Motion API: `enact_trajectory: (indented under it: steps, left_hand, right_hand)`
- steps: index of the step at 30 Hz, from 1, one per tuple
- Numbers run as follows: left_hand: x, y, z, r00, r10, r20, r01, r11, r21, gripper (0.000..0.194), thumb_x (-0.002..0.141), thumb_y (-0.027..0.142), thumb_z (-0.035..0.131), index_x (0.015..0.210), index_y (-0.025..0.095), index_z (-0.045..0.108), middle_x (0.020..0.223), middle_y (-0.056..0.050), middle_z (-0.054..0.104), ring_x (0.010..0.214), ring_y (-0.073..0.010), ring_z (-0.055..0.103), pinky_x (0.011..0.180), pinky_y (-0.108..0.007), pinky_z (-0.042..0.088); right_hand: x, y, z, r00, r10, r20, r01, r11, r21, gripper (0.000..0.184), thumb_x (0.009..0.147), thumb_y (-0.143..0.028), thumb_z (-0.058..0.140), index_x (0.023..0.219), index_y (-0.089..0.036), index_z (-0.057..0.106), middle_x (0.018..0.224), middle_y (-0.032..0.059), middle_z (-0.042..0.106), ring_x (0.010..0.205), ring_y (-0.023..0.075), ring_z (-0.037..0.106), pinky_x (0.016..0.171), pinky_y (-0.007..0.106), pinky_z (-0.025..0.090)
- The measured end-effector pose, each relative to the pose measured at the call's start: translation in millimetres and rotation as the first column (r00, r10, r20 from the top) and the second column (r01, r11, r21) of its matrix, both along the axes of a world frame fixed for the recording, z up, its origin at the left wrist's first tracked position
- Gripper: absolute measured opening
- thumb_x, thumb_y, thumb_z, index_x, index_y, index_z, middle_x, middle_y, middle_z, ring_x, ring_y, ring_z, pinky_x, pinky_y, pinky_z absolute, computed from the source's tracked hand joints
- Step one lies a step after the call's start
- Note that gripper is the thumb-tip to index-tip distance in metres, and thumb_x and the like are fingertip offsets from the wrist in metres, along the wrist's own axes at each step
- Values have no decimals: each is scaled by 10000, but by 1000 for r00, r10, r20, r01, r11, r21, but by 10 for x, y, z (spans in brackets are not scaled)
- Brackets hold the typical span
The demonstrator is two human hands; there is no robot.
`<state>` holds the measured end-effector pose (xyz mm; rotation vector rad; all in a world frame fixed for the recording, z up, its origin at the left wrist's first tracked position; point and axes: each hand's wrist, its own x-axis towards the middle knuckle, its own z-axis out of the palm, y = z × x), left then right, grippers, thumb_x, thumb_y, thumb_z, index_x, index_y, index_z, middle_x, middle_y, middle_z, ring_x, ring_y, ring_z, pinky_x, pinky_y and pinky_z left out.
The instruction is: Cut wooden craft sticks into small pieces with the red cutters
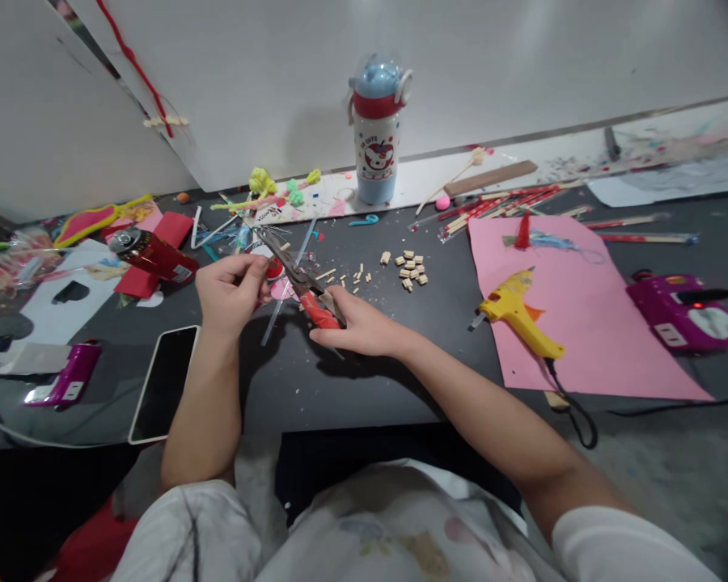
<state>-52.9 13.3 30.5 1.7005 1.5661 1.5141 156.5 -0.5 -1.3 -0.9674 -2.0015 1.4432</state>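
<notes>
My right hand is wrapped round the red handles of a pair of pliers. Their long dark metal jaws point up and left, past the fingertips of my left hand. Thumb and fingers of that left hand are pinched together; what is between them is too small or hidden to make out. Below the jaws lie a clear glue stick and a pink round piece, partly covered. Short cut wooden bits are scattered just right of the pliers, with a cluster of small wooden pieces farther right.
A bottle stands at the back. Left are a red can, a phone and a purple power strip. Right, a yellow glue gun lies on pink paper, near another purple power box and red-wrapped sticks.
</notes>
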Motion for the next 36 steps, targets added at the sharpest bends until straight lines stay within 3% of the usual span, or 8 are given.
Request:
enact_trajectory:
  steps: [4,8,13,15,18,26,36]
  left_hand:
    - [-2,32,-18,998,-26,57,29,998,-53,254,731,420,712,699,171,671,428,46,520,334,-64,459,357,-189,391]
    - [48,98,-107,979,-63,194,103,974,-204,383,737,538,669,814,163,658,543,6,600,430,-96,559,437,-213,483]
    - [235,67,-255,919,-260,296,365,843,-395,658,614,681,691,1003,154,631,831,-85,709,717,-187,686,612,-285,561]
    - [321,5,-275,881,-371,294,470,763,-443,688,627,653,703,1084,147,618,969,-121,709,889,-227,685,765,-333,561]
    - [409,-76,-270,848,-400,347,525,722,-451,661,655,589,717,1138,154,600,1031,-130,699,950,-240,671,844,-356,534]
    - [444,-99,-268,864,-319,389,473,780,-410,462,612,468,781,919,148,655,770,-36,681,684,-141,628,657,-253,502]
    - [472,-132,-221,865,-302,400,467,774,-427,463,610,471,778,912,144,649,780,-45,685,700,-150,636,685,-265,502]
  right_hand:
    - [-5,-2,-10,999,-35,18,35,999,-3,479,725,-623,582,887,-199,428,827,0,531,704,150,487,650,305,384]
    - [-30,13,-65,993,-115,16,116,992,-56,513,726,-679,546,879,-196,465,843,15,556,747,175,521,672,319,394]
    - [-70,49,-149,983,-181,-35,175,975,-134,485,765,-623,528,978,-187,532,906,52,603,842,213,564,735,339,435]
    - [-82,53,-164,984,-176,-35,171,977,-125,480,777,-582,533,1053,-189,539,940,57,619,872,219,576,762,345,444]
    - [-91,46,-169,989,-150,-19,147,985,-93,462,792,-529,534,1112,-196,539,988,58,637,902,220,594,790,345,450]
    - [-99,3,-238,989,-148,-30,147,988,-40,619,814,-542,515,1336,-214,455,1135,81,625,1001,236,597,848,357,453]
    - [-86,-13,-222,988,-148,-48,146,988,-53,653,803,-579,524,1325,-192,462,1034,77,635,918,217,590,803,344,458]
